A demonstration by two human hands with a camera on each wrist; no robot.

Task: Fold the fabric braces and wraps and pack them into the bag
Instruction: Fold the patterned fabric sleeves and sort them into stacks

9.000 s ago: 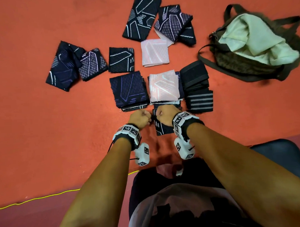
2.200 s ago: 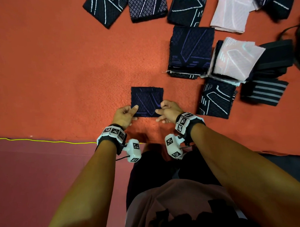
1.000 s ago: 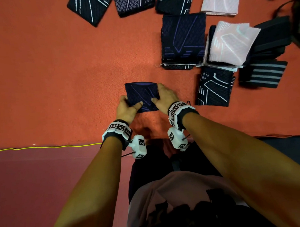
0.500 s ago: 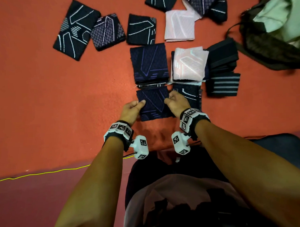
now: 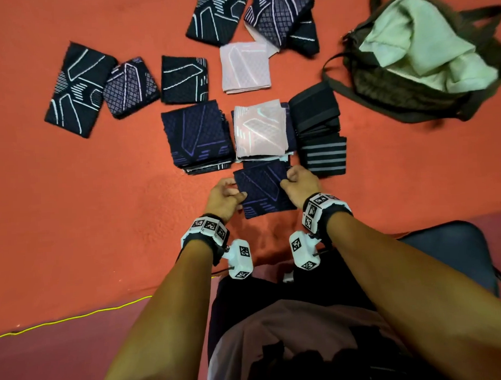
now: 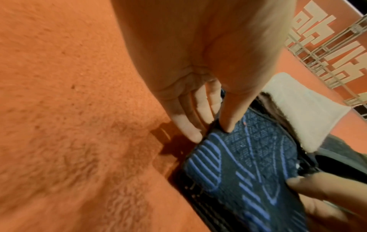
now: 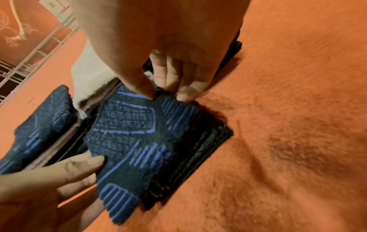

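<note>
You hold the folded navy knit brace with violet line pattern (image 5: 262,189) by its two side edges: your left hand (image 5: 225,197) pinches the left edge between thumb and fingers, and your right hand (image 5: 301,185) pinches the right edge the same way. Gripping both sides at once looks meant to keep the fold from springing open while you set it down. The brace sits low over another dark folded piece (image 7: 200,150) on the orange carpeted floor (image 5: 102,195), just in front of the pale pink folded brace stack (image 5: 260,131) and beside the navy folded stack (image 5: 197,134) and the black grey-striped wraps (image 5: 323,156). Sorting into stacks near you probably makes the later packing quicker. The dark olive fabric bag with a pale green cloth inside (image 5: 418,56) lies open, well apart at the far right, and more braces (image 5: 78,87) lie loose beyond the stacks.
</note>
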